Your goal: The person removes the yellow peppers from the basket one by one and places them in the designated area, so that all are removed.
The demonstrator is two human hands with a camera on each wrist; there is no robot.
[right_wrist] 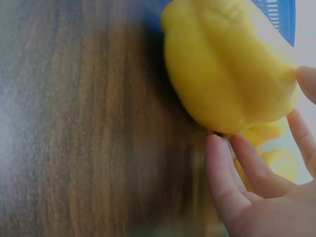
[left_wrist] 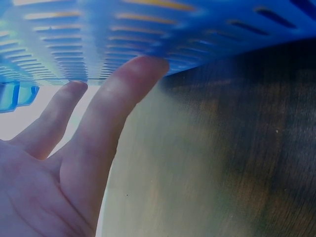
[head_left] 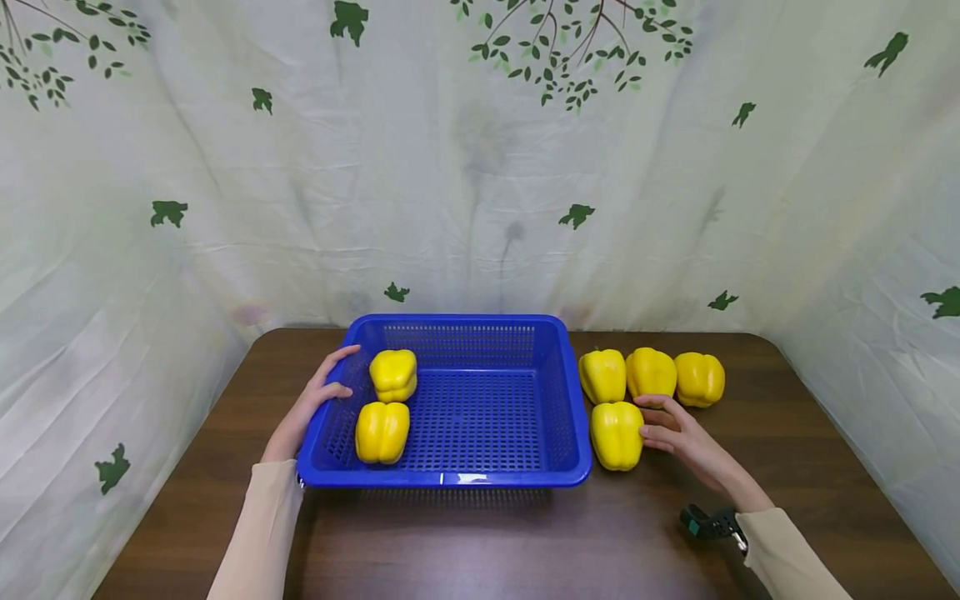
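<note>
A blue plastic basket (head_left: pixel 480 479) with slotted walls stands on the table. Two yellow bell peppers, one behind (head_left: pixel 393 375) and one in front (head_left: pixel 382 433), lie in its left part. My left hand (head_left: pixel 318 400) grips the basket's left rim; in the left wrist view two digits (left_wrist: pixel 116 94) reach up to the slotted outer wall. Right of the basket, my right hand (head_left: pixel 686 442) has its fingertips at the right side of the nearest yellow bell pepper (head_left: pixel 617 437). Its fingers (right_wrist: pixel 224 173) are spread, fairly straight, around one end of that pepper in the right wrist view.
Behind the nearest pepper, three more yellow bell peppers (head_left: pixel 602 375) (head_left: pixel 651 372) (head_left: pixel 700 379) stand in a row. The brown wooden table (head_left: pixel 465 550) reaches back to a pale leaf-patterned curtain (head_left: pixel 450 192). A dark strap device (head_left: pixel 708 523) is on my right wrist.
</note>
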